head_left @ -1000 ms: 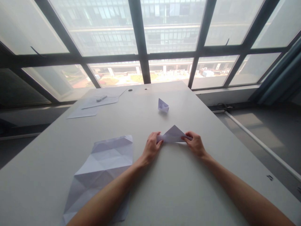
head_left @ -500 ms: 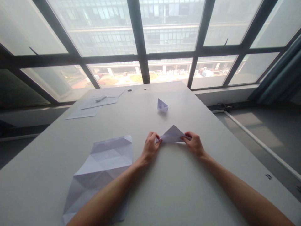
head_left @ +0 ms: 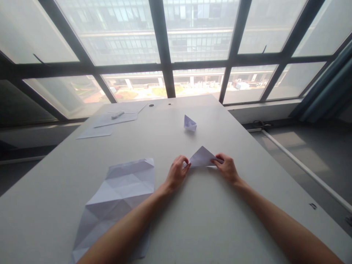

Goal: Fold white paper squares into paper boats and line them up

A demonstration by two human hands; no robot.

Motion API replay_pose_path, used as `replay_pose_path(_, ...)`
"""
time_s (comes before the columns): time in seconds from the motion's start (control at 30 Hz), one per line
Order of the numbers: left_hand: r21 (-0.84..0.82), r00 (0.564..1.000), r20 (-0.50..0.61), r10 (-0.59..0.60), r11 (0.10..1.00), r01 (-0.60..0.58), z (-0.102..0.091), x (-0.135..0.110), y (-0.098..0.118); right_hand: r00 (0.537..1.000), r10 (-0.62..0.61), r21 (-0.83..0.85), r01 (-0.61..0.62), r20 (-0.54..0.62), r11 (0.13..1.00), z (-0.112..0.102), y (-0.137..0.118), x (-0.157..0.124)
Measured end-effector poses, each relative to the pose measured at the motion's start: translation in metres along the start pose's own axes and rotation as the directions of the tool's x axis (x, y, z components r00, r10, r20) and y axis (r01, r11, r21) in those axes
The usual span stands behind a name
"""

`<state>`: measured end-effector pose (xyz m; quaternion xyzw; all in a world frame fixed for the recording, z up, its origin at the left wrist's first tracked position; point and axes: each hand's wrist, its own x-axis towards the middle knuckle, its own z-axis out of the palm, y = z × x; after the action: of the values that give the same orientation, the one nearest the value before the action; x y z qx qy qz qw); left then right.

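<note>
Between my hands is a folded sheet of paper (head_left: 202, 158), white and triangular, its peak pointing away from me and its long edge towards me. My left hand (head_left: 177, 170) pinches the left corner between thumb and fingers. The right corner is gripped by my right hand (head_left: 226, 168), thumb on top. Parts of both corners are hidden by the fingers. Beyond the fold stands a small folded paper boat (head_left: 190, 124), touched by neither hand. Under and beside my left forearm lies a large creased sheet of paper (head_left: 121, 196).
Several flat paper sheets (head_left: 95, 131) lie at the table's far left, with a small white object (head_left: 117, 115) on top. The white table (head_left: 198, 223) reaches to the windows. A small dark mark or item (head_left: 312, 206) is near its right edge.
The fold's near flap, seen as a band along the long edge before, now looks flat with the triangle. My left fingers have shifted slightly at the left corner; my right hand stays put.
</note>
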<state>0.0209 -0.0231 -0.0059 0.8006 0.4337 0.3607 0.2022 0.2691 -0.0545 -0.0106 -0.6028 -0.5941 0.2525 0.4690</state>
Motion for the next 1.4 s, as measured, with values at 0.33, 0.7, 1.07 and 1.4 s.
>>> replay_pose_path(0.33, 0.077, 0.999, 0.025, 0.034, 0.996, -0.036, -0.0018, -0.0003, 0.0034, 1.0, 0.004, -0.01, -0.004, -0.017, 1.0, -0.0004, -0.0008, 0.0002)
replay_pose_path(0.7, 0.066, 0.999, 0.048, -0.007, 0.998, 0.004, 0.0009, -0.0006, 0.0007, 0.999, -0.005, -0.001, 0.004, -0.041, 1.0, 0.0001, 0.0023, 0.0011)
replay_pose_path(1.07, -0.067, 0.997, -0.064, -0.049, 0.997, 0.045, 0.0008, -0.0013, -0.0016, 0.999, -0.013, 0.0, 0.013, -0.042, 1.0, -0.0001, 0.0, 0.0005)
replay_pose_path(1.4, -0.162, 0.983, -0.138, -0.12, 0.982, 0.097, 0.0011, -0.0011, -0.0053, 0.999, -0.02, 0.045, 0.022, -0.042, 0.999, -0.0002, 0.0006, 0.0014)
